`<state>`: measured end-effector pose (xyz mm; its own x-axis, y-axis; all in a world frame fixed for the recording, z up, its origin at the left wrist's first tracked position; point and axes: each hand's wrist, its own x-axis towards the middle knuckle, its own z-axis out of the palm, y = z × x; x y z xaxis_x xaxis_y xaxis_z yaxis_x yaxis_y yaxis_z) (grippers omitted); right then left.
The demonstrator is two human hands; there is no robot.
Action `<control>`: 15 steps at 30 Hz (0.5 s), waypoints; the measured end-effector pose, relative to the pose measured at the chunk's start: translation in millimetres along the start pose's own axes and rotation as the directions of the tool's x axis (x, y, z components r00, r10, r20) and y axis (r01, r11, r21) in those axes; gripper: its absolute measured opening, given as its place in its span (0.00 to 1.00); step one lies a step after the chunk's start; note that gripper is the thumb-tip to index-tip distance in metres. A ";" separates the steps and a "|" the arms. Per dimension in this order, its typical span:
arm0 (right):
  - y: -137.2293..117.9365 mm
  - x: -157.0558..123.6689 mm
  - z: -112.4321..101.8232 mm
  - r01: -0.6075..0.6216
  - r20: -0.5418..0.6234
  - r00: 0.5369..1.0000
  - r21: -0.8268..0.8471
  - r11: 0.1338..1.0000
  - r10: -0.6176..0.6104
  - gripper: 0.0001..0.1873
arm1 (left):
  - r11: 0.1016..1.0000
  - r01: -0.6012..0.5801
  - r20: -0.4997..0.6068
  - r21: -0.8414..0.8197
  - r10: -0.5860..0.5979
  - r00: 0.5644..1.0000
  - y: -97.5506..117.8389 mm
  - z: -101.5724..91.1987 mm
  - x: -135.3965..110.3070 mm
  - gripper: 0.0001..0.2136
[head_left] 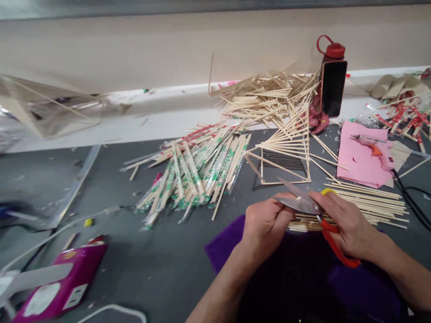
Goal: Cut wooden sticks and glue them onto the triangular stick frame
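My right hand (346,224) grips a pair of scissors (305,202) by its red and yellow handles, the blades spread apart and pointing left. My left hand (267,224) is closed close by the blades, around a wooden chopstick (298,198); only a short pale end shows between the blades, and the rest is hidden. Just beyond the hands stands a frame (285,182) built of sticks, with a fanned, twisting row of sticks on top. Loose chopsticks (373,202) lie side by side under and right of my right hand.
Wrapped chopsticks (191,179) are heaped left of the frame, with a loose pile (269,94) behind. A glue gun (375,150) rests on pink sheets (348,157). A red-capped bottle (335,51) stands behind a phone (332,89). A magenta box (67,278) and cables occupy the left.
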<state>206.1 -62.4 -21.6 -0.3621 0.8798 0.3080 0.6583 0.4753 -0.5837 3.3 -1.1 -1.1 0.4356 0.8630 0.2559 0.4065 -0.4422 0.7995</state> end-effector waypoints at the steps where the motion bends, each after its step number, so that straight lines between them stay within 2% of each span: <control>1: 0.3 -0.6 0.2 -0.005 -0.005 1.000 -0.007 1.000 0.005 0.27 | 1.000 -0.001 0.005 -0.010 0.001 1.000 0.6 -0.6 0.6 0.12; 7: 0.7 -2.1 0.6 -0.015 -0.035 0.999 -0.069 0.998 0.012 0.26 | 0.999 0.009 -0.004 -0.048 -0.010 1.000 3.5 2.0 1.1 0.11; 11: 0.2 -1.8 1.0 -0.022 -0.068 0.997 -0.036 0.999 0.020 0.26 | 0.995 0.076 -0.155 0.070 -0.064 0.986 4.5 6.3 -1.7 0.07; 15: -1.4 -2.8 3.0 -0.039 -0.082 0.996 0.017 0.999 0.040 0.27 | 0.976 0.027 -0.236 0.215 0.025 0.971 5.4 9.8 -2.8 0.07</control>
<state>204.2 -65.5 -23.9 -0.2803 0.8959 0.3447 0.6607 0.4405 -0.6078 12.2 -8.3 -2.8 0.2436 0.8848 0.3972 0.5810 -0.4611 0.6707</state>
